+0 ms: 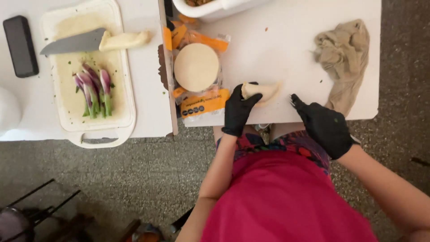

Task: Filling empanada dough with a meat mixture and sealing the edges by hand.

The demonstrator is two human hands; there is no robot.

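Dough, folded over into a pale half-moon turnover, lies on the white table near its front edge, and the account runs from far left of the fingers toward the right. Well out to the left of the left hand's fingers sits a dark flat phone-like slab, then a cream cutting board carrying a grey-bladed knife with a pale handle and a small bunch of purple-and-green spring onions, trimmed and lying together. Nearer in, just left of the fingers, an orange-and-clear packet holds a stack of round dough discs, so more discs appear to be waiting; beyond it stands a white container with some filling, only partly in view. The left hand, in a black glove, has its fingers curled closed onto the left end of the turnover, pinching its edge. The right hand, also gloved in black, rests on the table edge to the right of the turnover with fingers spread and holding nothing. Beyond those fingers, further right, lies a crumpled beige cloth. Judging by this, one piece is folded and being sealed, with no finished ones visible.
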